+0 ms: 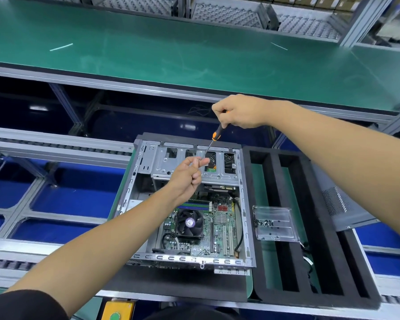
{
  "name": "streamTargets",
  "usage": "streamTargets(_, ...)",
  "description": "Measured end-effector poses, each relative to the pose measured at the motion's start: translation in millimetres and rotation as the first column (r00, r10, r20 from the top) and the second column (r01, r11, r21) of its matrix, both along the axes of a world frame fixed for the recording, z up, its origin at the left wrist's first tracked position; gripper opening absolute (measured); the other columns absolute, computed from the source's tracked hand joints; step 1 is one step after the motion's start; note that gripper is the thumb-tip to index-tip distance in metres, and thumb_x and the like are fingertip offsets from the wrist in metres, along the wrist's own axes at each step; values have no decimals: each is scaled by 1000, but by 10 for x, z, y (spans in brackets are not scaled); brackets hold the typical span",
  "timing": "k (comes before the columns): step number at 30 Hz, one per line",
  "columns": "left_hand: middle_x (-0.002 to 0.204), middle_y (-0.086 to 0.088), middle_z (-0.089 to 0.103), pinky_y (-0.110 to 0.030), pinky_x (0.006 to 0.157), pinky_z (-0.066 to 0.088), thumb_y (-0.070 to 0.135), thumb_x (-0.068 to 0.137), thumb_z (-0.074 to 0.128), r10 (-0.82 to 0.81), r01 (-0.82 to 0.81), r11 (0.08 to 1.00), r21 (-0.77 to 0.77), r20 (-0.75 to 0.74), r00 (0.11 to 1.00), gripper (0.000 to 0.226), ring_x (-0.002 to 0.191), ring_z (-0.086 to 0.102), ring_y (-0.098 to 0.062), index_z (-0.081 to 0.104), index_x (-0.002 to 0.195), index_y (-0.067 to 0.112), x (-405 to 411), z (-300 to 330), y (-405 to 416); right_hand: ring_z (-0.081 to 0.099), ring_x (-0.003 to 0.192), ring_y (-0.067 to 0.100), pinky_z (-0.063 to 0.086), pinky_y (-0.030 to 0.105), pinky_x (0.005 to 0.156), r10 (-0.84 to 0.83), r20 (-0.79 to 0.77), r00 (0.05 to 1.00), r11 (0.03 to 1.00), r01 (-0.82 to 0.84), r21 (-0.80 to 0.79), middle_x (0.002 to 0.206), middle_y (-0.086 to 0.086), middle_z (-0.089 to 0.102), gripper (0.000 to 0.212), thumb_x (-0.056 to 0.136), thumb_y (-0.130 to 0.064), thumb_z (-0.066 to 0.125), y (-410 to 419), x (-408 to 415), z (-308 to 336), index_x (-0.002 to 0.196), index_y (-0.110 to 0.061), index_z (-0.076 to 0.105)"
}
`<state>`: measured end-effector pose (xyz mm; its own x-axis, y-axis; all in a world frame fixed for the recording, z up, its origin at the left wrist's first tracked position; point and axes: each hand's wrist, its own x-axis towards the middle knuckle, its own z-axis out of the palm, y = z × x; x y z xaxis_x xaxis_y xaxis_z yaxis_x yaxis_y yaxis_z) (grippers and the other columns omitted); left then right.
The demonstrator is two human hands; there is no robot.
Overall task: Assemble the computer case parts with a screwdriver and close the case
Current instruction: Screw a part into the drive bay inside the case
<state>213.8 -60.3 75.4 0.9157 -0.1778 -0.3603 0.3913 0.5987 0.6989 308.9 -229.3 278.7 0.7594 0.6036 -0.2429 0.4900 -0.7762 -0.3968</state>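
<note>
An open computer case [134, 199] lies flat in front of me, its motherboard [219, 227] and black CPU fan [189, 224] showing. A metal drive cage [162, 162] fills the case's far end. My right hand [240, 112] grips the handle of an orange-and-black screwdriver [217, 132], which slants down to the left over the cage. My left hand [189, 172] pinches at the screwdriver's tip with thumb and fingers, just above the cage. Whether a screw sits between those fingers is hidden.
A black foam tray [319, 227] with long slots lies right of the case. On it sits a clear plastic box [275, 224] holding several small screws. A grey perforated side panel [342, 204] rests further right. A green bench [194, 54] runs behind, roller rails at left.
</note>
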Motion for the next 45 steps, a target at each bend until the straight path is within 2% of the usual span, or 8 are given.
streamTargets(11, 99, 3, 77, -15, 44, 29, 13, 108, 42, 50, -48, 997, -54, 31, 998, 14, 49, 30, -5, 53, 100, 11, 91, 88, -50, 45, 55, 4, 33, 34, 57, 53, 117, 992, 998, -49, -41, 87, -5, 73, 20, 93, -17, 52, -11, 90, 47, 73, -14, 47)
streamTargets(15, 104, 0, 75, -15, 45, 30, 14, 108, 43, 67, -63, 995, -83, 48, 997, 11, 49, 31, -5, 52, 101, 12, 125, 87, -64, 48, 59, 18, 42, 40, 59, -7, 80, 997, 1000, 9, -20, 82, -9, 73, 19, 92, -17, 49, -67, 111, 47, 74, -13, 48)
streamTargets(19, 105, 1, 75, -15, 45, 32, 13, 107, 44, 73, -65, 993, -94, 76, 994, 10, 49, 33, -4, 51, 100, 14, 150, 94, -77, 46, 53, 10, 39, 33, 55, -33, 98, 995, 999, 34, -9, 72, -28, 67, 21, 93, -17, 48, -98, 110, 47, 72, -16, 48)
streamTargets(24, 106, 2, 75, -15, 45, 31, 12, 107, 43, 87, -79, 994, -73, 105, 991, 11, 48, 33, -4, 51, 99, 14, 171, 97, -145, 40, 40, 11, 34, 26, 41, -122, 116, 986, 992, 116, 59, 62, -21, 65, 31, 97, -19, 47, -105, 89, 33, 67, -22, 52)
streamTargets(30, 106, 2, 74, -14, 45, 31, 16, 109, 41, 145, -139, 978, -158, 24, 989, 13, 47, 32, -4, 53, 105, 12, 223, 137, -252, 45, 31, 10, 37, 31, 48, -211, 105, 972, 976, 203, 84, 45, -15, 55, 17, 94, -9, 51, -77, 69, -12, 81, -10, 61)
streamTargets(35, 100, 3, 76, -15, 43, 31, 19, 109, 40, 201, -215, 941, -261, -82, 976, 16, 45, 31, -4, 54, 107, 11, 256, 198, -409, 49, 35, 22, 39, 22, 44, -278, -25, 960, 894, 269, 359, 49, 2, 58, 16, 98, -11, 46, -106, 8, -83, 84, -5, 52)
streamTargets(40, 95, 4, 75, -15, 39, 31, 23, 109, 41, 282, -359, 865, -351, -251, 926, 19, 42, 32, -5, 55, 109, 11, 336, 290, -586, 45, 35, 17, 45, 35, 50, -311, -1, 950, 868, 285, 406, 43, -4, 53, 13, 96, -10, 47, -95, -67, -181, 87, -1, 50)
streamTargets(45, 96, 2, 71, -16, 39, 30, 19, 110, 40, 255, -335, 894, -299, -275, 927, 18, 42, 30, -5, 54, 118, 10, 362, 329, -706, 43, 35, 17, 49, 48, 51, -305, 14, 952, 897, 282, 341, 41, -7, 54, 12, 94, -10, 50, -136, -56, -122, 89, 0, 50)
